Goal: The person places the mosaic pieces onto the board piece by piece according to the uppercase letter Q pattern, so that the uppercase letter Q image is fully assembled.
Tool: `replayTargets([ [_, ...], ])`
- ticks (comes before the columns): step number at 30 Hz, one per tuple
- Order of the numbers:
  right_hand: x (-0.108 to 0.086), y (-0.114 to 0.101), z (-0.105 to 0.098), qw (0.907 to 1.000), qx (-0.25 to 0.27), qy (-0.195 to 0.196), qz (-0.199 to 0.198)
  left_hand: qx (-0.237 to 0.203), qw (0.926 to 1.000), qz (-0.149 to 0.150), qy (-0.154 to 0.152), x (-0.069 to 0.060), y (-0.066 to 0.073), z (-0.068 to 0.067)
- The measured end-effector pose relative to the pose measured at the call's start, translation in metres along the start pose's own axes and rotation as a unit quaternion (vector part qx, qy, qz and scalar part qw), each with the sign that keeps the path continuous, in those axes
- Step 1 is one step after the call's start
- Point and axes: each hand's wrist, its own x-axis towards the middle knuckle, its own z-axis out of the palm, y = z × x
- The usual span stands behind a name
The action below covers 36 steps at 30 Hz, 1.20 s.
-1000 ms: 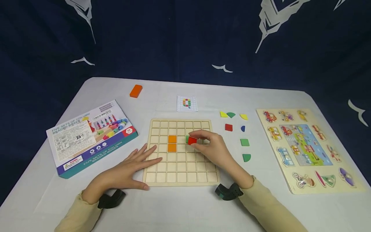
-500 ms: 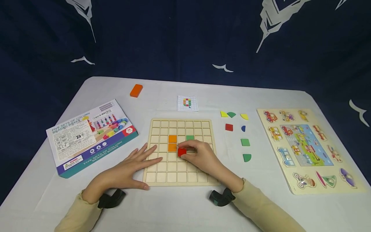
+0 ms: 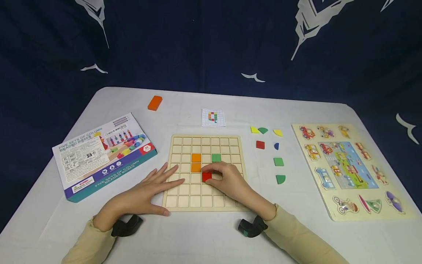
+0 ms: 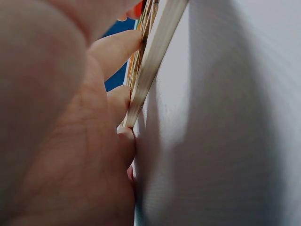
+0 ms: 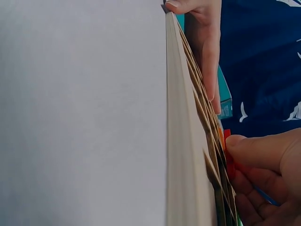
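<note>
From my end I see that the right hand (image 3: 232, 181) has carried the red square (image 3: 206, 177) leftward and nearer to me across the board (image 3: 224, 140). A second ago it was at the green square (image 3: 215, 157), partly covering it; now the green one shows whole on the board's right half. Against the half-second-old view, the red square has slipped only slightly nearer, so I judge this piece is being settled at one cell. It is at the board's middle column, just beyond and beside the lower orange square (image 3: 196, 167), toward the near edge; I can't tell whether it lies flat. Right thumb and fingers pinch it, nearly closed together. The left hand (image 3: 148, 194) hasn't shifted: fingers straight and spread over the board's left edge, grasping nothing.
</note>
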Motion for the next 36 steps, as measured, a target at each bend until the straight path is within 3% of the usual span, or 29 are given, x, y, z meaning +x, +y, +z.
replayTargets([
  [10, -0.001, 0.0, 0.002, 0.9996, -0.025, 0.007, -0.014, 0.008, 1.0, 0.004, -0.002, 0.001, -0.001, -0.001],
  [16, -0.002, 0.0, -0.001, 0.9998, 0.003, 0.015, -0.01, 0.007, 1.0, 0.004, -0.004, 0.001, -0.003, 0.0],
  [23, -0.011, 0.007, -0.037, 0.996, 0.01, 0.086, 0.022, 0.001, 1.0, 0.004, -0.001, 0.0, -0.002, 0.0],
  [29, -0.03, 0.036, -0.084, 0.9801, -0.037, 0.186, 0.056, -0.005, 1.0, -0.003, -0.001, 0.0, 0.0, -0.001],
  [32, -0.042, 0.073, -0.099, 0.9654, -0.079, 0.24, 0.064, -0.007, 1.0, -0.003, 0.0, 0.0, 0.0, -0.001],
  [36, -0.056, 0.099, -0.112, 0.9531, -0.112, 0.261, 0.105, -0.008, 1.0, 0.001, 0.002, 0.0, -0.001, 0.0],
])
